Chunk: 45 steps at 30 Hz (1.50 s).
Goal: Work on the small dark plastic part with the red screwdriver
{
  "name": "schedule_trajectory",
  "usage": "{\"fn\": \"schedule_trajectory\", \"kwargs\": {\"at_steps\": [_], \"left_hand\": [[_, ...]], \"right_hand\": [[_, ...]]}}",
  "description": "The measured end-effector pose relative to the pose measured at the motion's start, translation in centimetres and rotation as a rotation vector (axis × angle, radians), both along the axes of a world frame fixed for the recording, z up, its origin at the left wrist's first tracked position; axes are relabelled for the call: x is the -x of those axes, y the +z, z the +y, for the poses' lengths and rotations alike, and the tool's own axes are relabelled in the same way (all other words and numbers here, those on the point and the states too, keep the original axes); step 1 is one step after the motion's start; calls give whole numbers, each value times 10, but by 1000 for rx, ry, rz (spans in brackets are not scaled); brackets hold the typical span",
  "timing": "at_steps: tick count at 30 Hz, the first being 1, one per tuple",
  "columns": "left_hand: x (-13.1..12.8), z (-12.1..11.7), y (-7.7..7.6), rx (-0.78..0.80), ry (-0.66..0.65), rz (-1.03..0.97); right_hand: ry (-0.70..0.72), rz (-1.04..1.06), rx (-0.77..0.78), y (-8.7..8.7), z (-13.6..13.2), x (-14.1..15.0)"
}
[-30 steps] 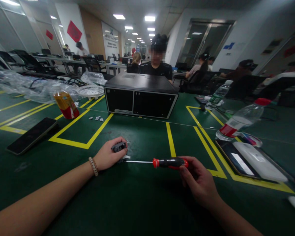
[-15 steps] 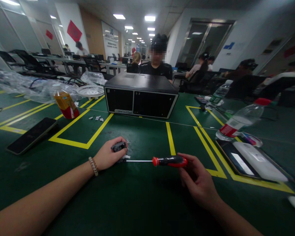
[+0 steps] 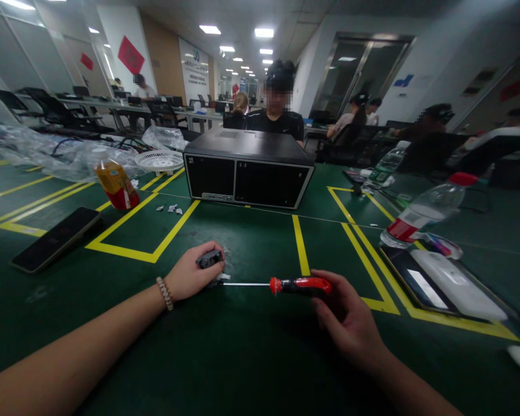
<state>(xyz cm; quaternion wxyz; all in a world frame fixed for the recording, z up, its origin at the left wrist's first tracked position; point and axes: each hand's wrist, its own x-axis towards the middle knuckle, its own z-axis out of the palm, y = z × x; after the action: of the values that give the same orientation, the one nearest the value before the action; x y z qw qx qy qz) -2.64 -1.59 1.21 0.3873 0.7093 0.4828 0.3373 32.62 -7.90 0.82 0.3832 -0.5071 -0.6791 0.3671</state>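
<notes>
My left hand (image 3: 194, 271), with a beaded bracelet at the wrist, is closed around a small dark grey part (image 3: 210, 259) and rests low over the green table. In my right hand (image 3: 346, 309) is the end of a red and black screwdriver (image 3: 301, 285), the fingertips on its handle. The screwdriver lies level, its thin shaft pointing left. Its tip reaches a small black piece under my left fingers; the exact contact is hidden. A bit of white material (image 3: 225, 277) shows beside those fingers.
A black computer case (image 3: 249, 173) stands ahead, with a person seated behind it. On the left are a drink bottle (image 3: 116, 182), a white basket (image 3: 159, 160) and a phone (image 3: 56, 238). To the right are a red-capped bottle (image 3: 429, 211) and a white device (image 3: 470, 283).
The screwdriver handle has turned about its axis, showing more red on top. My right fingers have shifted slightly on it. My left hand looks unmoved.
</notes>
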Motion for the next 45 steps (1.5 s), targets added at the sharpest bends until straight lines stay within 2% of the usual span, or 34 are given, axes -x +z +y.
{"fn": "schedule_trajectory", "kwargs": {"at_steps": [7,15,23,30,36,45], "left_hand": [[0,0,1,-20,-2,6],[1,2,-1,-35,3,21],[1,1,0,-15,-10,2],[1,1,-1,-29,-4,7],[2,2,-2,-32,-4,10],[0,1,0,-42,3,14]], "right_hand": [[30,-17,-37,-1,-2,0],[-17,1,-58,2,-1,2],[1,-31,-101,7,-1,3],[13,8,-75,-1,0,2],[-11,11,-14,5,0,0],[-23,-16,-56,1,-1,1]]}}
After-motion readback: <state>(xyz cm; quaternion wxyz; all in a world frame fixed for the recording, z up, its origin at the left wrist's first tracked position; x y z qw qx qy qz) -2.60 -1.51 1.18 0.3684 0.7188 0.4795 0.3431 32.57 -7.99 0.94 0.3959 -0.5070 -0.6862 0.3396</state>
